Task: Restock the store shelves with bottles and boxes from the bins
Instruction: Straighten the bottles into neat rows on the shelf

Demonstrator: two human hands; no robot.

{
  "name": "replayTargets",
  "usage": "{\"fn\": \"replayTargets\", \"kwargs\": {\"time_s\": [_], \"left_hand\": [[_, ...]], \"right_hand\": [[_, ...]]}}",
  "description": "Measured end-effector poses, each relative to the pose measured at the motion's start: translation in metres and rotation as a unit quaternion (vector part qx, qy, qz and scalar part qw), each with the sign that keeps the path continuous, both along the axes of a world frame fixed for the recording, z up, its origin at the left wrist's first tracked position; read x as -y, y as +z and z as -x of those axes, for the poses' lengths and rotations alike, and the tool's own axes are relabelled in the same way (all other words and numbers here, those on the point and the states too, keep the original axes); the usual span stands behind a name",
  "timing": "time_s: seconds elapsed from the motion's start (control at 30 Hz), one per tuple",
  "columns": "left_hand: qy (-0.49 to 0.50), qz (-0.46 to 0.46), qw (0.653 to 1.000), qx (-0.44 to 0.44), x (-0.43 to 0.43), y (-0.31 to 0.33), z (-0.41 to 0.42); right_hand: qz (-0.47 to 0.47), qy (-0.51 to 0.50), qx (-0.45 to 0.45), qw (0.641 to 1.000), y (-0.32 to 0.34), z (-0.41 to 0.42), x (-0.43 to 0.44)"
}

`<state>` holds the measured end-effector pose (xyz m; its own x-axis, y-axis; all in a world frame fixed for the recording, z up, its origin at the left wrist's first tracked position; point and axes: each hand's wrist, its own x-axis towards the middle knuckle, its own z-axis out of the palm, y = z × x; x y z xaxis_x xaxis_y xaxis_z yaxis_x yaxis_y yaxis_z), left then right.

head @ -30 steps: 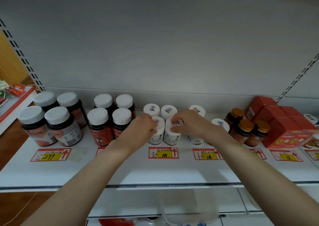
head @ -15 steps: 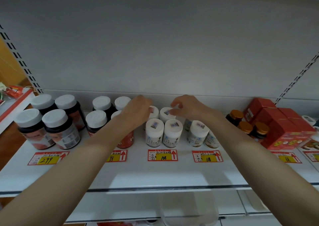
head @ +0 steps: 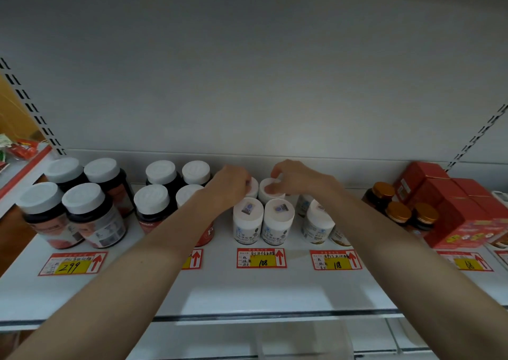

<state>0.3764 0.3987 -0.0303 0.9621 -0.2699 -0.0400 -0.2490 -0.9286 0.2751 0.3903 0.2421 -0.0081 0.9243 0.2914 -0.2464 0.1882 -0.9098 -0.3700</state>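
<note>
Tag [head: 261, 258] reads 108 (left hand [head: 229, 186], right hand [head: 297, 179] grip rear white bottles [head: 268, 198]).

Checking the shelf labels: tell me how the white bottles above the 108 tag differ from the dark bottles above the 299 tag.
The white bottles have white bodies; the dark bottles have dark bodies with red-and-white labels. The white bottles look slimmer and smaller than the dark bottles. The front white bottles' lids carry a small sticker; the dark bottles' lids are plain. Both kinds stand upright, two rows deep, with pale lids.
</note>
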Motion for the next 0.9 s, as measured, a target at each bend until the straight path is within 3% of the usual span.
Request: {"fn": "replayTargets", "kwargs": {"time_s": [0.33, 0.5, 0.7, 0.9], "left_hand": [[-0.028, 0.010, 1.000, -0.007, 0.001, 0.001, 0.003], [-0.025, -0.006, 0.999, 0.035, 0.000, 0.009, 0.020], [-0.095, -0.082, 0.992, 0.027, -0.005, 0.000, 0.044], [-0.106, -0.088, 0.990, 0.017, -0.003, -0.007, 0.048]], "right_hand": [[0.027, -0.002, 0.017, 0.999, -0.002, 0.004, 0.003], [-0.023, 0.013, 0.056, 0.998, 0.015, 0.021, 0.015], [0.048, 0.075, -0.010, 0.996, 0.012, 0.048, 0.014], [0.061, 0.076, -0.006, 0.995, 0.008, 0.053, 0.012]]}}
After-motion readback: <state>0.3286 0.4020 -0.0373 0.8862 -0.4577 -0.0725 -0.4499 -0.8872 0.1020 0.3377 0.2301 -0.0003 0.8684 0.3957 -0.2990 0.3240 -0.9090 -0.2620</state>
